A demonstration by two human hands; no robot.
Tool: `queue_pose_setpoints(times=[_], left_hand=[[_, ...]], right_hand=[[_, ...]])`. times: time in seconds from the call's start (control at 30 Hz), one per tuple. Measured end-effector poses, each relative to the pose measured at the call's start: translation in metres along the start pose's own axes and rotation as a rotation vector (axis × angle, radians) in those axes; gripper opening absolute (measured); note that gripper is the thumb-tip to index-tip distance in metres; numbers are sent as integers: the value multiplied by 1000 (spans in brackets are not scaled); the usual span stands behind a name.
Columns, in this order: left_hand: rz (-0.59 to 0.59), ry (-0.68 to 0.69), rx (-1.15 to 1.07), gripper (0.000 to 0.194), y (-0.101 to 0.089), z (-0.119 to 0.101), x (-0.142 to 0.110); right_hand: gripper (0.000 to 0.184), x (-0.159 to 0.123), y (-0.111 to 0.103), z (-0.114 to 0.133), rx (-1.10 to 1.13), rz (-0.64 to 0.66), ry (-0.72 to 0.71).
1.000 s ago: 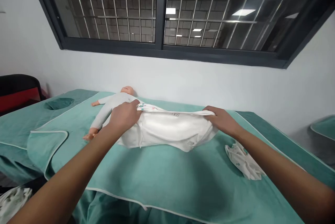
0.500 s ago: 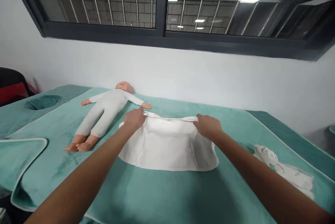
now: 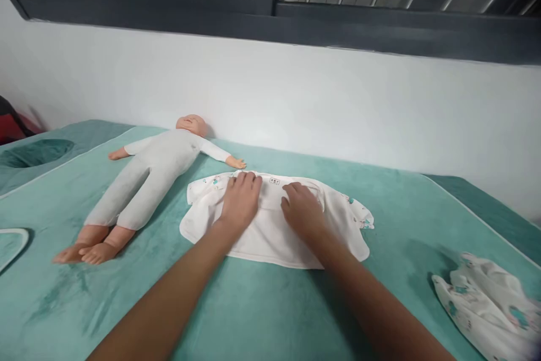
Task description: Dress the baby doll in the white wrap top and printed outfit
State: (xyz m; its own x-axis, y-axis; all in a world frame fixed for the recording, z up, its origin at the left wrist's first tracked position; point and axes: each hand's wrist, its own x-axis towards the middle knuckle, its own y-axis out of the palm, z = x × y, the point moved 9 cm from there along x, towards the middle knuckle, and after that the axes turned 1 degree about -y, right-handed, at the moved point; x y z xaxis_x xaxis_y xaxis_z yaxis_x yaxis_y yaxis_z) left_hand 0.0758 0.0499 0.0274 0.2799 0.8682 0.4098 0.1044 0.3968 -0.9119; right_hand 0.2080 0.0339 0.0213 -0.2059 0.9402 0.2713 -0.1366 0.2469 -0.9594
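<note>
A white baby shirt (image 3: 270, 240) with printed short sleeves lies spread on the green bed cover (image 3: 253, 316), its neckline with a small label towards the wall. My left hand (image 3: 242, 201) rests on the shirt just left of the label, fingers stretched out and palm down. On the label's other side, my right hand (image 3: 302, 210) is over the shirt with its fingers apart and slightly bent. Neither hand grips the fabric. Left of the shirt, a baby doll (image 3: 163, 155) in a white body suit lies on its back, one of its hands close to the shirt's top edge.
A crumpled white printed baby garment (image 3: 494, 299) lies at the lower right. Behind the bed stand a white wall (image 3: 321, 107) and a dark window frame (image 3: 169, 9) with bars beyond. A red and black object (image 3: 14, 124) shows at the far left.
Both hands have let go of the shirt's top edge and come closer together. The shirt now lies flatter, with its printed sleeves spread out. The view has tipped downward.
</note>
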Motion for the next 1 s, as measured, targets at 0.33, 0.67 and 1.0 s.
queue_pose_setpoints(times=[0.33,0.67,1.0], left_hand=[[44,-181,-291,38,26,13,-7],[-78,-115,-105,48,8,12,-6],[20,-138,-61,63,7,9,-5]], right_hand=[[48,15,35,-33,142,161,213],[72,17,23,-31,245,-90,22],[73,13,2,-21,207,-250,-19]])
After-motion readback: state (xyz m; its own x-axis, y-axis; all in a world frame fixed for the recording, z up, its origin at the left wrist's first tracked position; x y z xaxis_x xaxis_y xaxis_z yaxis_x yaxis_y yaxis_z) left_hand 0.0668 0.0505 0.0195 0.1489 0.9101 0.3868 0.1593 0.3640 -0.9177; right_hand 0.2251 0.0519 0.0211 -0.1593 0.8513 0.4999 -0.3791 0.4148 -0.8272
